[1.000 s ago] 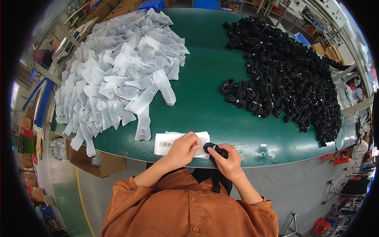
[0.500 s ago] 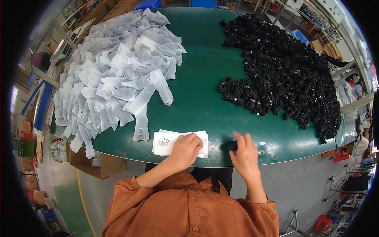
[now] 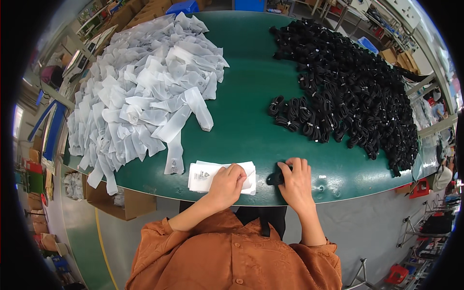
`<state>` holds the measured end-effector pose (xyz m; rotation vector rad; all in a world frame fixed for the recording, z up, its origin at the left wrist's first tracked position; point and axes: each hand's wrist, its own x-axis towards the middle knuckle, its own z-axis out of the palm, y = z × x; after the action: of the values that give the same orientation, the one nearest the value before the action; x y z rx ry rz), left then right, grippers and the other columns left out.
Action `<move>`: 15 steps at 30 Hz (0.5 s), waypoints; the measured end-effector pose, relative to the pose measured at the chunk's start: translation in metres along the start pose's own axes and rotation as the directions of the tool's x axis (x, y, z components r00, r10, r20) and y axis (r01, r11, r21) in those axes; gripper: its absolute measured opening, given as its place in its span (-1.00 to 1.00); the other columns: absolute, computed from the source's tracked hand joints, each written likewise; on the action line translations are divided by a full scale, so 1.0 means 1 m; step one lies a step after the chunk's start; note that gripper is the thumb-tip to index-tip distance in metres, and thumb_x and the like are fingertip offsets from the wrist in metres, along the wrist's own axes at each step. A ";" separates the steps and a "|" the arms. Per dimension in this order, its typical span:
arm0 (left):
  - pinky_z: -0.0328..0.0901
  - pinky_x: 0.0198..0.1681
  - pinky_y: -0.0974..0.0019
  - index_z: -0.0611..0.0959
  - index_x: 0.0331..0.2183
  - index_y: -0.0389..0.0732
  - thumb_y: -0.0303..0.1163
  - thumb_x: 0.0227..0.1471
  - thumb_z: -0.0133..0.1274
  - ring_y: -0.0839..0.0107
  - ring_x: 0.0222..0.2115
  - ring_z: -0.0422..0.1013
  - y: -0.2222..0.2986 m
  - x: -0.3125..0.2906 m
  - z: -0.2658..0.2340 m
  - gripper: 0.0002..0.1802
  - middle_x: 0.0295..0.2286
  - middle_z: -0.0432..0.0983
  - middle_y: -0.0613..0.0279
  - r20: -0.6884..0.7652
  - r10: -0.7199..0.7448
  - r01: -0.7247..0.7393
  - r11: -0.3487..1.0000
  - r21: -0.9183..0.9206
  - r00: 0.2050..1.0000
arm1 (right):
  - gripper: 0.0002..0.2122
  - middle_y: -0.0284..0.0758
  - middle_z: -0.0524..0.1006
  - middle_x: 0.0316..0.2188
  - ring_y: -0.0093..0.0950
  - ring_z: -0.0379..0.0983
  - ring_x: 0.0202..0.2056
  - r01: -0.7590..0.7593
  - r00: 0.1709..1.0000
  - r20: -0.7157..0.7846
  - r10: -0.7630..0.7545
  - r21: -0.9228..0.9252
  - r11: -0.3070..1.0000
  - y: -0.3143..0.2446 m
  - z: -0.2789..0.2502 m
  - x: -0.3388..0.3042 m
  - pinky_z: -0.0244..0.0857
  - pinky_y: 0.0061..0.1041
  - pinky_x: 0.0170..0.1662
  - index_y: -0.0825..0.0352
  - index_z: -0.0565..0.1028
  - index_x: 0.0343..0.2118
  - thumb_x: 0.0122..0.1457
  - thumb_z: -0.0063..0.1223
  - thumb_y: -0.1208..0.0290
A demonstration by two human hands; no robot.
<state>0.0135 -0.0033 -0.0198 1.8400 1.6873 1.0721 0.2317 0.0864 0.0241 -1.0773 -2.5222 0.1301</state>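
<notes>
My left hand point(image 3: 227, 184) rests over the right part of a stack of flat white plastic bags point(image 3: 199, 177) near the table's front edge. Its fingers are curled and pinched at the open end of the top bag. To the right of the stack, my right hand point(image 3: 297, 184) is closed on a small coiled black cable point(image 3: 274, 179), which sticks out from its left side toward the bags. The fingertips of that hand partly cover the cable.
Filled, translucent white bags point(image 3: 145, 92) form a large heap on the green table point(image 3: 246, 72) at the left. Coiled black cables point(image 3: 348, 87) are piled at the right. An open cardboard box point(image 3: 137, 203) stands below the table's left front edge.
My right hand has turned, its fingers now bent over the black cable, which has shifted slightly left toward the stack. My left hand stays almost in place on the bags.
</notes>
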 end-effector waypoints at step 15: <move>0.20 -0.28 0.15 0.44 -0.31 -0.22 -0.59 0.06 0.05 0.13 -0.40 0.38 -0.003 0.001 0.003 -0.86 -0.35 0.46 0.16 -0.070 0.126 -0.125 0.992 0.015 0.990 | -0.68 -0.16 0.55 -0.36 -0.16 0.56 -0.42 -0.061 0.997 0.058 0.042 0.374 0.925 -0.030 0.035 -0.023 0.44 -0.28 -0.38 0.34 0.49 -0.11 0.10 0.32 0.38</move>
<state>0.0140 -0.0011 -0.0236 1.9590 1.6378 1.1945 0.2121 0.0516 -0.0080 -0.9901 -2.3750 0.6356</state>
